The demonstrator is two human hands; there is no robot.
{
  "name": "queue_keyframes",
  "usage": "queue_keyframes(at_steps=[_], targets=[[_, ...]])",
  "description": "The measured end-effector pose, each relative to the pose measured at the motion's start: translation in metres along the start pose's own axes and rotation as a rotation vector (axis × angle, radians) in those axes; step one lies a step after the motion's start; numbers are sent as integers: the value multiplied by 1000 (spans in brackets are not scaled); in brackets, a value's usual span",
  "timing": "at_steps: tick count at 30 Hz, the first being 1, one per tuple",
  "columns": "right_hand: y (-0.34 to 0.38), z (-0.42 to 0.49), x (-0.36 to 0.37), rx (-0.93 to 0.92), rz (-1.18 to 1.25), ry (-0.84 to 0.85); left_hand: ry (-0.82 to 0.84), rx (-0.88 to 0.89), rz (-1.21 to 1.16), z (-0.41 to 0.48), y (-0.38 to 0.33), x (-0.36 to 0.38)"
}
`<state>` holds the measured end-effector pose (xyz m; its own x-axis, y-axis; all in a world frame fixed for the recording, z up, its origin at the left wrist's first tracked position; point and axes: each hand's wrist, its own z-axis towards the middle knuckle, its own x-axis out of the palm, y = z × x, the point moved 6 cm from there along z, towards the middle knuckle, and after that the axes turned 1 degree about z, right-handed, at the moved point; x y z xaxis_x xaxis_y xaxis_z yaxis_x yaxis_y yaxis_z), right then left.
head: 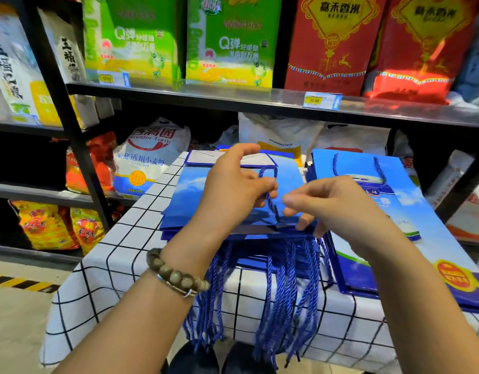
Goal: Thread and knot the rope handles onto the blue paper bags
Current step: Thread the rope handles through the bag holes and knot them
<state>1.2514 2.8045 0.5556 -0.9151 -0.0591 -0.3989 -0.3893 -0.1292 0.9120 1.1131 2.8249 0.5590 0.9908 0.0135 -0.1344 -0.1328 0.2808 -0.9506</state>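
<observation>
A stack of flat blue paper bags lies on the checked tablecloth in the middle. My left hand is over the top bag, pinching a blue twisted rope handle that loops up toward the bag's white flap. Just right of it, my right hand pinches the same rope's lower part, its fingers resting on the bag's near edge. A bundle of loose blue ropes hangs over the table's front edge below the bags. At the right lies a second pile of blue bags with rope handles fitted.
The small table has a white cloth with black grid lines. Black shelves behind and to the left hold rice and flour sacks. A yellow-black floor stripe runs at the left. Dark shoes show under the table's edge.
</observation>
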Motion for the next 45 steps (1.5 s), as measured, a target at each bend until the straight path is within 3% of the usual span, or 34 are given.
queue_keyframes(at_steps=[4, 8, 12, 14, 19, 23, 32, 38, 43, 45], targets=[[-8, 1, 5, 16, 68, -29, -47, 40, 57, 6, 3, 10], [-17, 5, 2, 39, 127, -43, 12, 105, 237, -4, 3, 10], [-22, 7, -3, 39, 145, -47, 173, 254, 865, -32, 12, -1], [-20, 7, -1, -3, 92, -44, 218, 294, 1018, -39, 22, -4], [-20, 9, 12, -97, -120, -9, 154, 408, 950, -48, 26, -7], [-27, 12, 9, -92, -145, 12, 114, 504, 1012, -50, 27, -8], [-26, 16, 8, -119, -224, -1, 98, 530, 969, -51, 25, -8], [-26, 15, 12, -122, -232, 34, 76, 520, 978, -49, 25, -11], [-15, 8, 22, -283, -568, 104, 70, 455, 951, -46, 23, -13], [-14, 1, 25, -341, -589, 188, 52, 355, 917, -43, 19, -18]])
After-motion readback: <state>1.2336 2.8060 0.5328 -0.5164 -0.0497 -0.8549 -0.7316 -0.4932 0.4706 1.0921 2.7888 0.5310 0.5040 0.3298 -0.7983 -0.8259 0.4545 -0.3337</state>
